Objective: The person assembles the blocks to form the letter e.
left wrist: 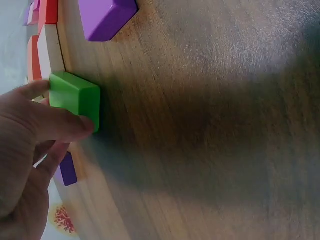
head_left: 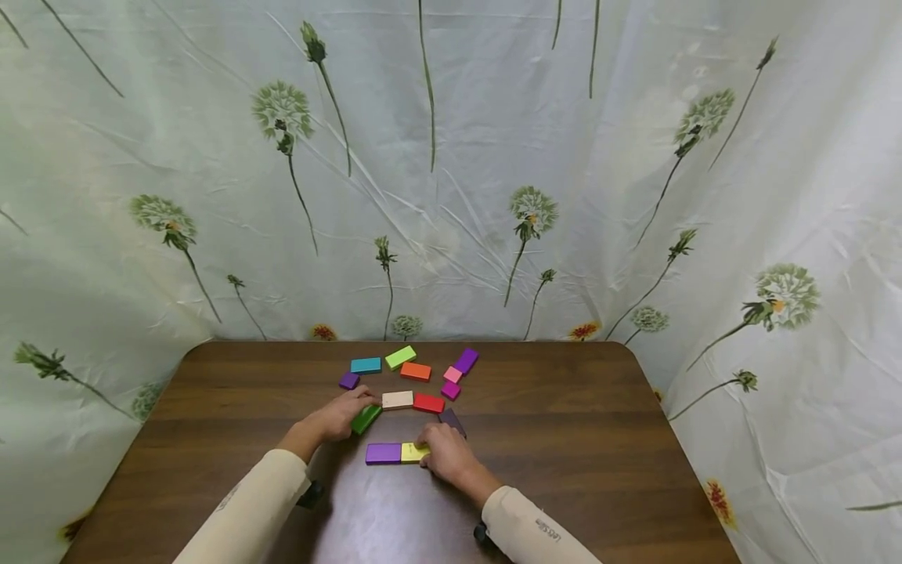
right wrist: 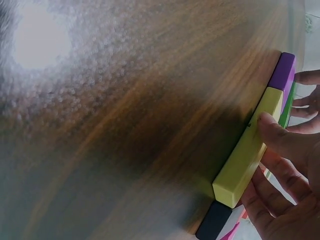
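Observation:
My left hand (head_left: 344, 412) pinches a green block (head_left: 366, 421) lying slanted on the table. In the left wrist view the thumb presses one side of the green block (left wrist: 75, 96), whose far corner lies close to a beige block (head_left: 398, 400). A red block (head_left: 428, 403) continues the row to the right of the beige one. Nearer the front, my right hand (head_left: 449, 454) holds a yellow block (right wrist: 245, 150) between thumb and fingers. Its left end meets a long purple block (head_left: 384, 453). Beyond the right hand lies a dark block (head_left: 452, 422), partly hidden.
Farther back on the brown table (head_left: 578, 439) lie a teal block (head_left: 366, 365), a lime block (head_left: 400, 357), an orange block (head_left: 416, 372) and a small purple block (head_left: 348, 381). Pink, magenta and purple blocks (head_left: 467, 361) form a line at right. A floral curtain (head_left: 458, 196) hangs behind.

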`<act>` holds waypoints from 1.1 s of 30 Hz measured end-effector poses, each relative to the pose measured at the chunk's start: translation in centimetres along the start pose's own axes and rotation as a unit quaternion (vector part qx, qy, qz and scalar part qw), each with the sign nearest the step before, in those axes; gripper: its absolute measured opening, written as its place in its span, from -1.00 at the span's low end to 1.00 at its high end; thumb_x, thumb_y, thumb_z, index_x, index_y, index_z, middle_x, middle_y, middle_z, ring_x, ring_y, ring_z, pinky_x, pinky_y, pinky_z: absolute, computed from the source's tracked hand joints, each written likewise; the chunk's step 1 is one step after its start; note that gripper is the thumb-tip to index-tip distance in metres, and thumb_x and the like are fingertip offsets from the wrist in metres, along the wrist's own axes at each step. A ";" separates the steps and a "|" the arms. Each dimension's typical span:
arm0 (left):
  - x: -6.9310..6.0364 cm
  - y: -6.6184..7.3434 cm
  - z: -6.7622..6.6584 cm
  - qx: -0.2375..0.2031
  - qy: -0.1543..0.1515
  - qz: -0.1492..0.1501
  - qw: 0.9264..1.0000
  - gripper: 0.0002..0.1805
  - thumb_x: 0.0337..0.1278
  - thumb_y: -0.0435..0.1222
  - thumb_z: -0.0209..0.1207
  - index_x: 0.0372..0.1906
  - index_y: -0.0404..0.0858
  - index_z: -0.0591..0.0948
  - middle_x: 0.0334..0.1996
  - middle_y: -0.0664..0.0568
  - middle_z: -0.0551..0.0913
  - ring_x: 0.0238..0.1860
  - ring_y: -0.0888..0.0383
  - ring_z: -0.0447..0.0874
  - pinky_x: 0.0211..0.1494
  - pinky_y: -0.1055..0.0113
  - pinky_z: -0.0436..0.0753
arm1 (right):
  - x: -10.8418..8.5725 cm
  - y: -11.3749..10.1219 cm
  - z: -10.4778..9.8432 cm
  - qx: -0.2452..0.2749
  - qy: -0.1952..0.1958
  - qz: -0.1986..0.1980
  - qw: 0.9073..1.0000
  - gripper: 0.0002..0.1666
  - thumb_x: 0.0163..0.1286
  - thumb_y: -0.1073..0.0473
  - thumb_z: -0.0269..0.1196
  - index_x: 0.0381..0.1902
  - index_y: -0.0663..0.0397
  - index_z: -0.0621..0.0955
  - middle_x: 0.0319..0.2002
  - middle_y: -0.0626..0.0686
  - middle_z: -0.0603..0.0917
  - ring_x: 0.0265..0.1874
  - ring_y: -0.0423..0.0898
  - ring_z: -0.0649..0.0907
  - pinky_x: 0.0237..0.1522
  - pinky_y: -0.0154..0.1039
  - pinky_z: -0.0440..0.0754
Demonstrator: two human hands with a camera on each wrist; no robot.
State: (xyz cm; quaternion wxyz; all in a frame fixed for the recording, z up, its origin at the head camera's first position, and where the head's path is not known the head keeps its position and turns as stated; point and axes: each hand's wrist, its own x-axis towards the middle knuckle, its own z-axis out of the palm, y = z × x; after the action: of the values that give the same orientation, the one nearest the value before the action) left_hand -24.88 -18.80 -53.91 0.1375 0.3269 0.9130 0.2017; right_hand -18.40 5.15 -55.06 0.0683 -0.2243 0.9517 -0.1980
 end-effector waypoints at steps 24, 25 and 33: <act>-0.3 -0.6 0.8 0.072 0.034 -0.027 0.996 -0.32 -0.16 -0.38 0.45 0.19 -0.38 0.49 0.16 -0.23 0.47 0.17 -0.24 0.42 0.17 -0.21 0.39 | -0.1 0.0 0.1 -0.002 0.006 0.001 1.000 -0.75 0.05 0.27 0.47 -0.24 0.11 0.76 -0.29 -0.04 0.70 -0.24 -0.15 0.67 -0.21 -0.28 0.59; -0.4 -0.6 0.9 0.073 0.035 -0.026 0.996 -0.32 -0.17 -0.37 0.45 0.18 -0.38 0.50 0.15 -0.23 0.47 0.16 -0.24 0.43 0.16 -0.21 0.40 | -0.1 0.0 0.1 -0.001 0.006 0.001 1.000 -0.74 0.05 0.27 0.47 -0.24 0.11 0.76 -0.29 -0.04 0.70 -0.24 -0.14 0.67 -0.22 -0.28 0.59; -0.4 -0.4 0.8 0.067 0.037 -0.028 0.997 -0.32 -0.15 -0.37 0.44 0.20 -0.37 0.49 0.16 -0.23 0.47 0.19 -0.25 0.41 0.18 -0.23 0.37 | -0.2 0.0 0.0 -0.001 0.011 0.000 1.000 -0.74 0.03 0.28 0.47 -0.25 0.11 0.77 -0.30 -0.05 0.70 -0.26 -0.15 0.67 -0.24 -0.29 0.59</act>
State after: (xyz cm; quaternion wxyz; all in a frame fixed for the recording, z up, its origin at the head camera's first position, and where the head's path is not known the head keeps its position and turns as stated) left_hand -24.50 -19.17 -54.78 0.0872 0.3016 0.9378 0.1481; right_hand -18.21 5.22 -55.05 0.0573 -0.2224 0.9525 -0.1999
